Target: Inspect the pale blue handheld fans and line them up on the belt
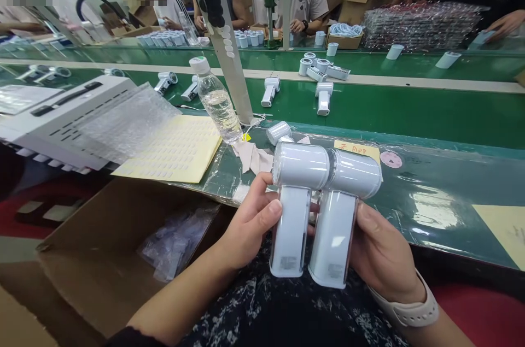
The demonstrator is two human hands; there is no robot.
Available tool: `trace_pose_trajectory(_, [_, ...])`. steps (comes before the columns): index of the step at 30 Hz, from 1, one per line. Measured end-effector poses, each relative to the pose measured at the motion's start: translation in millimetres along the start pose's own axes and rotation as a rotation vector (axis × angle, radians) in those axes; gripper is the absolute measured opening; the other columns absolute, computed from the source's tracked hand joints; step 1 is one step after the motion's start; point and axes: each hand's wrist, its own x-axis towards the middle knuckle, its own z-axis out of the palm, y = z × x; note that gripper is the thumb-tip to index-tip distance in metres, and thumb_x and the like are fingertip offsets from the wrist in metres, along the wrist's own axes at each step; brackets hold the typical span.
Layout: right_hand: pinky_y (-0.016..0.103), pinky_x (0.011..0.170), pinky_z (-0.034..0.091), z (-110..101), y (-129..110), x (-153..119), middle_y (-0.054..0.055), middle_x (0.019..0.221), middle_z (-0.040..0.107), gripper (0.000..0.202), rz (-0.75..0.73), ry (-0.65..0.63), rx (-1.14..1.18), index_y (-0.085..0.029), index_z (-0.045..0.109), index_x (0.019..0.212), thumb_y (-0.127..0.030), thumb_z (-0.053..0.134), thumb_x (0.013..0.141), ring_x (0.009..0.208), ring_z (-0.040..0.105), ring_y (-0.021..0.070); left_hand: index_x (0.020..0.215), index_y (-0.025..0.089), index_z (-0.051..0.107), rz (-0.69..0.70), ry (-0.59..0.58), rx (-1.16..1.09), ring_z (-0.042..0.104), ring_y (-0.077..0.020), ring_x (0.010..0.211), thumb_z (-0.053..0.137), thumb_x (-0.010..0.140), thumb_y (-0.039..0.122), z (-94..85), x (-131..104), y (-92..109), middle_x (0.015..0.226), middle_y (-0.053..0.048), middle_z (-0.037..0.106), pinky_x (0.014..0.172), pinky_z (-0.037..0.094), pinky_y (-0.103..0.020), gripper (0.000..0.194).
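My left hand [256, 221] is closed round the handle of a white handheld fan [290, 232], its thumb on the handle's side. A second, matching white handheld fan [333, 237] is in my right hand [383, 248], gripped from the right with most fingers hidden behind it. Both fans are upright, side by side above my lap, their round heads touching or nearly so. Small grey print shows low on each handle. Behind their heads, another white fan [279, 133] lies on the bench beside a crumpled beige cloth [252, 157].
A water bottle [217, 101] stands by a slanted post [225, 46]. Left are yellow sticker sheets [176, 156], a white machine [69, 117] and an open carton [94, 243] with clear plastic. More fans [324, 98] lie on the green conveyor belt [381, 112]; co-workers sit beyond.
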Motion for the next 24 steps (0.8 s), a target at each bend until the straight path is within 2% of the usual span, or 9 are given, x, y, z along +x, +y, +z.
trace_pose_trajectory(3, [0.039,0.079,0.062,-0.2,1.9,5.6,0.008,0.104,0.078,0.029,0.042,0.041,0.061,-0.022,0.079,0.1,-0.039,0.056,0.093,0.096,0.072,0.0268,0.119,0.026,0.042,-0.038,0.023,-0.019,0.076,-0.0236,0.076,0.062,0.09,0.045,-1.9,3.6,-2.7,0.099,-0.006,0.075,0.064,0.059,-0.033,0.04])
trace_pose_trajectory(6, [0.034,0.079,0.058,-2.4,2.4,10.3,0.009,0.088,0.075,0.033,0.111,0.104,0.121,-0.018,0.078,0.091,-0.036,0.05,0.089,0.083,0.069,0.0213,0.121,0.022,0.046,-0.093,0.078,-0.034,0.074,-0.0229,0.077,0.069,0.085,0.045,-4.2,8.5,-6.8,0.098,-0.008,0.075,0.069,0.059,-0.033,0.048])
trace_pose_trajectory(8, [0.029,0.068,0.055,-3.4,1.6,11.6,0.006,0.073,0.067,0.034,0.147,0.128,0.155,-0.017,0.076,0.094,-0.037,0.049,0.086,0.068,0.062,0.017,0.117,0.019,0.052,-0.125,0.099,-0.049,0.073,-0.021,0.078,0.077,0.078,0.042,-6.0,10.9,-9.9,0.092,-0.006,0.073,0.074,0.057,-0.032,0.052])
trace_pose_trajectory(10, [0.025,0.057,0.049,-3.6,0.6,11.3,0.003,0.064,0.059,0.036,0.166,0.112,0.168,-0.017,0.073,0.096,-0.039,0.048,0.085,0.058,0.054,0.0144,0.11,0.016,0.058,-0.176,0.084,-0.066,0.07,-0.0189,0.075,0.084,0.07,0.041,-7.8,12.1,-12.6,0.084,-0.003,0.069,0.07,0.055,-0.029,0.054])
trace_pose_trajectory(13, [0.024,0.05,0.043,-3.5,-0.2,9.3,0.003,0.062,0.055,0.036,0.145,0.048,0.118,-0.016,0.069,0.077,-0.042,0.046,0.086,0.052,0.05,0.0129,0.1,0.015,0.062,-0.226,0.063,-0.081,0.066,-0.0149,0.069,0.086,0.066,0.045,-9.1,12.9,-15.4,0.078,-0.001,0.062,0.064,0.051,-0.024,0.052])
trace_pose_trajectory(16, [0.024,0.048,0.041,-3.3,-0.3,7.5,0.004,0.063,0.056,0.041,0.102,0.006,0.045,-0.015,0.064,0.067,-0.045,0.045,0.088,0.049,0.051,0.0123,0.093,0.014,0.063,-0.162,0.08,-0.103,0.059,-0.0115,0.067,0.079,0.07,0.056,-7.8,13.8,-16.7,0.079,-0.002,0.059,0.063,0.05,-0.024,0.05])
trace_pose_trajectory(19, [0.024,0.045,0.042,-2.8,-1.1,6.7,0.005,0.076,0.063,0.037,0.021,0.028,-0.006,-0.016,0.066,0.076,-0.046,0.049,0.089,0.048,0.053,0.0119,0.092,0.014,0.064,-0.16,0.084,-0.109,0.06,-0.0121,0.066,0.067,0.077,0.064,-6.0,13.9,-16.5,0.083,-0.004,0.062,0.063,0.052,-0.026,0.052])
trace_pose_trajectory(21, [0.025,0.045,0.044,-3.1,-2.3,6.3,0.004,0.078,0.065,0.031,-0.016,0.045,-0.025,-0.018,0.067,0.085,-0.046,0.053,0.088,0.05,0.055,0.013,0.095,0.013,0.066,-0.188,0.071,-0.098,0.064,-0.0141,0.068,0.06,0.083,0.062,-5.6,12.9,-15.3,0.086,-0.006,0.065,0.064,0.053,-0.027,0.05])
trace_pose_trajectory(24, [0.025,0.048,0.048,-5.7,-4.4,5.2,0.004,0.066,0.064,0.028,-0.028,0.068,-0.051,-0.02,0.068,0.092,-0.046,0.059,0.086,0.055,0.058,0.0159,0.102,0.015,0.065,-0.176,0.033,-0.106,0.07,-0.018,0.075,0.058,0.09,0.051,-5.6,10.9,-12.0,0.093,-0.008,0.07,0.068,0.056,-0.028,0.039])
